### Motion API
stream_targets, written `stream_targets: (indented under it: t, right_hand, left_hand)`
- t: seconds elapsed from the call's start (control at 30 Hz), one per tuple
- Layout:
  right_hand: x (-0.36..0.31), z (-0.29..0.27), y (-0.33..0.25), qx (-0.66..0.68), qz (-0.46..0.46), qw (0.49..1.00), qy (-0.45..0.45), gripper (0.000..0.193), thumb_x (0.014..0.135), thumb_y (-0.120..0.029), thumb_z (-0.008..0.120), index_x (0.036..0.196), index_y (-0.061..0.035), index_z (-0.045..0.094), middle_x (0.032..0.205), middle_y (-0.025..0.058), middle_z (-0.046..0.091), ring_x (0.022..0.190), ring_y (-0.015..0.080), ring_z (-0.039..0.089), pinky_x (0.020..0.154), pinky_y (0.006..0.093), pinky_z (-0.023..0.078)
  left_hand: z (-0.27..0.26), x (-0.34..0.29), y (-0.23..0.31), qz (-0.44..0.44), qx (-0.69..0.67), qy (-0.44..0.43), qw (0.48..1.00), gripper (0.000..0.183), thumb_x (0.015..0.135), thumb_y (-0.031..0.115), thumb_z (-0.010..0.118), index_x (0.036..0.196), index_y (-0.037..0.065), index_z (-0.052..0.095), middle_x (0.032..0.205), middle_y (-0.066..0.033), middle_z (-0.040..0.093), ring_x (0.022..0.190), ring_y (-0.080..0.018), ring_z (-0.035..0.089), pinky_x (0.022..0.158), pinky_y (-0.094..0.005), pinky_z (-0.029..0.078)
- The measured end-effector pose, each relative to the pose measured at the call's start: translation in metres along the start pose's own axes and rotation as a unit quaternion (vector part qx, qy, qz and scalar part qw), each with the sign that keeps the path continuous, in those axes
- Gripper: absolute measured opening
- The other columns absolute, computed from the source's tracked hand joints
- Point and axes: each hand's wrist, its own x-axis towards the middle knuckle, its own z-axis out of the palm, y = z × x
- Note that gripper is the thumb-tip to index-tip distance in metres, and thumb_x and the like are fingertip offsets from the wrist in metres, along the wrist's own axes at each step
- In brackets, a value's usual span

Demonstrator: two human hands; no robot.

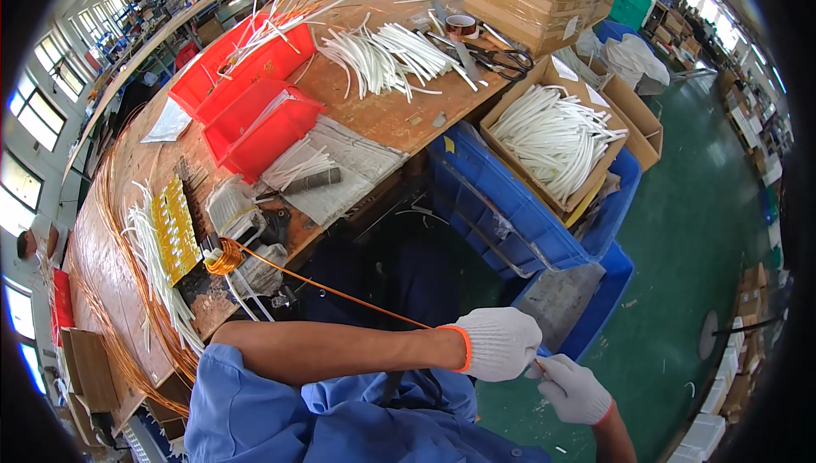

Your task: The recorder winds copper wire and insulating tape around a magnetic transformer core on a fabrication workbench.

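Observation:
A copper-coloured wire [340, 295] runs taut from a wound coil [224, 257] at the bench edge toward me. My left hand [501, 344], in a white knit glove with an orange cuff, is closed round it. Beside it, my right hand [574, 389], gloved the same way, pinches a short brown-orange end of the wire between thumb and fingers. Both hands are off the bench, in front of my body at the lower right. The stretch of wire inside my left fist is hidden. White tubes [246, 291] hang near the coil.
Red bins [263, 127], bundles of white tubes [387, 56], scissors [501, 62] and a yellow sheet [176, 232] lie on the wooden bench [365, 123]. A carton of white tubes [557, 136] rests on blue crates [484, 199] at the right. Copper wires [110, 293] trail along the left.

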Motion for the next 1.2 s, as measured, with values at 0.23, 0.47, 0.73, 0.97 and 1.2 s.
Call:
stream_targets:
  t: [0.23,0.47,0.73,0.97,1.2]
  right_hand:
    - [0.002,0.015,0.025,-0.095,-0.007,0.995,-0.006,0.042,0.1,-0.012,0.074,0.141,-0.0151,0.071,0.105,0.0066,0.078,0.095,0.0289,0.078,0.077,0.0406,0.061]
    - [0.01,0.029,0.015,-0.038,0.06,0.997,0.019,0.019,0.101,-0.014,0.072,0.119,-0.0074,0.074,0.086,0.0144,0.076,0.077,0.0356,0.077,0.071,0.0442,0.061]
    - [0.03,0.023,-0.011,0.111,0.089,0.989,-0.047,0.027,0.108,-0.014,0.054,0.112,-0.0015,0.077,0.08,0.015,0.074,0.068,0.0231,0.072,0.067,0.0383,0.057]
    - [0.035,-0.012,-0.025,0.126,0.225,0.963,-0.075,0.021,0.106,-0.015,0.063,0.11,-0.0037,0.08,0.084,0.0117,0.08,0.071,0.0239,0.078,0.068,0.036,0.06]
    - [0.037,0.007,-0.019,0.02,0.065,0.998,0.007,0.014,0.101,-0.011,0.068,0.1,-0.0058,0.082,0.075,0.0083,0.077,0.067,0.0255,0.077,0.065,0.0362,0.06]
  left_hand:
    - [0.002,-0.004,-0.001,-0.007,-0.012,-0.021,1.0,0.031,0.105,0.027,0.056,0.099,0.003,0.075,0.094,-0.0225,0.075,0.092,-0.0469,0.074,0.082,-0.0549,0.058]
    - [0.002,-0.012,0.005,-0.008,0.013,-0.022,1.0,0.025,0.103,0.024,0.059,0.101,0.003,0.073,0.092,-0.0225,0.075,0.088,-0.0458,0.075,0.077,-0.0539,0.059]
    - [0.0,-0.019,0.016,0.005,0.025,-0.069,0.997,0.023,0.104,0.023,0.06,0.103,0.003,0.071,0.092,-0.0224,0.075,0.089,-0.0452,0.077,0.075,-0.0547,0.06]
    - [-0.002,-0.008,0.013,-0.009,0.034,-0.057,0.998,0.023,0.105,0.023,0.061,0.104,0.003,0.071,0.09,-0.0236,0.074,0.086,-0.0455,0.076,0.073,-0.0552,0.059]
    - [0.006,-0.016,0.006,0.0,0.028,-0.022,0.999,0.022,0.104,0.022,0.063,0.104,0.001,0.07,0.089,-0.0218,0.074,0.084,-0.0449,0.076,0.072,-0.055,0.059]
